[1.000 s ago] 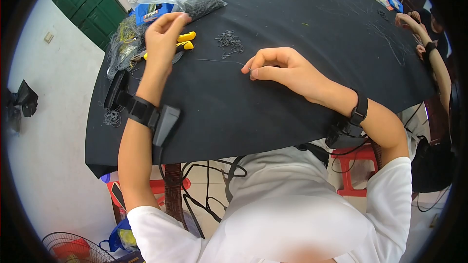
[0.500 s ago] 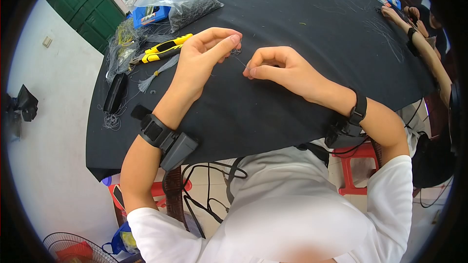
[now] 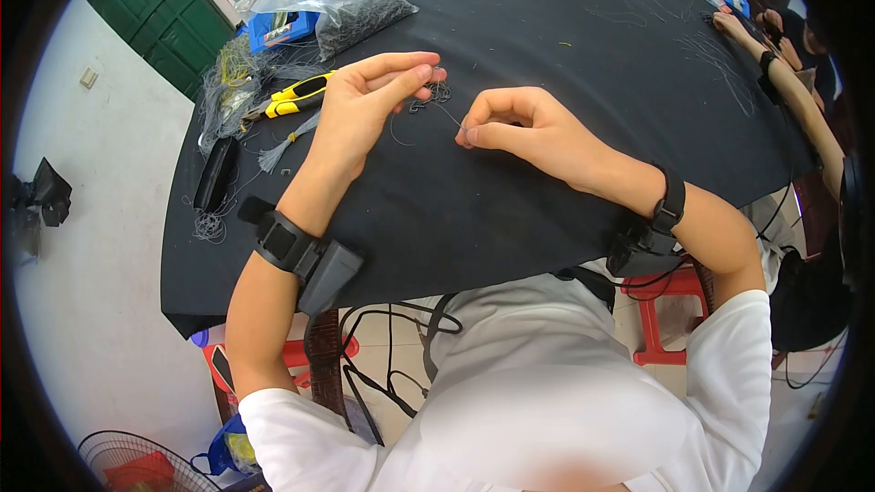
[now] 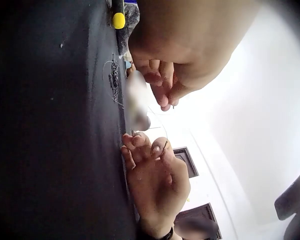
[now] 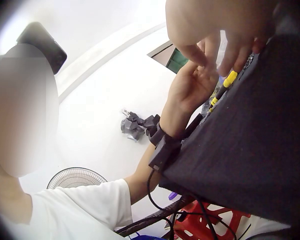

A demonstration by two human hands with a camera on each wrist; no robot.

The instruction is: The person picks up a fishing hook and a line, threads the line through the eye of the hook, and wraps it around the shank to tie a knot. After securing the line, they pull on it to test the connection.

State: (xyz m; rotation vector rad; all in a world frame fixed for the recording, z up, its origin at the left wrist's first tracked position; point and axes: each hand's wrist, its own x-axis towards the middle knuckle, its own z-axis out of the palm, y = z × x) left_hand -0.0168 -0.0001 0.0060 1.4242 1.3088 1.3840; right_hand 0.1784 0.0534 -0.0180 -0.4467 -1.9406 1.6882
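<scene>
A thin grey line (image 3: 447, 113) spans the short gap between both hands over the dark tablecloth. My right hand (image 3: 533, 123) pinches it between thumb and forefinger, where a small dark bit shows in the left wrist view. Up and to the left, my left hand (image 3: 360, 105) brings thumb and fingertips together at the line's other part; a tiny dark tip pokes out below those fingers (image 4: 164, 97). A loose end curls beneath the left hand. Behind the left fingertips lies a pile of small dark wire-like pieces (image 4: 114, 82), partly hidden in the head view.
Yellow-and-black pliers (image 3: 296, 96), a tied bundle of cut line (image 3: 287, 146) and a black case (image 3: 216, 173) lie left. Beyond them are tangled line (image 3: 228, 82), a blue box (image 3: 281, 29) and a clear bag (image 3: 355, 14). Another person's arm (image 3: 793, 96) reaches in at right.
My left hand came from the far left by the pliers over to the line beside my right hand, then drew slightly back left. The right hand has stayed nearly still, holding the line.
</scene>
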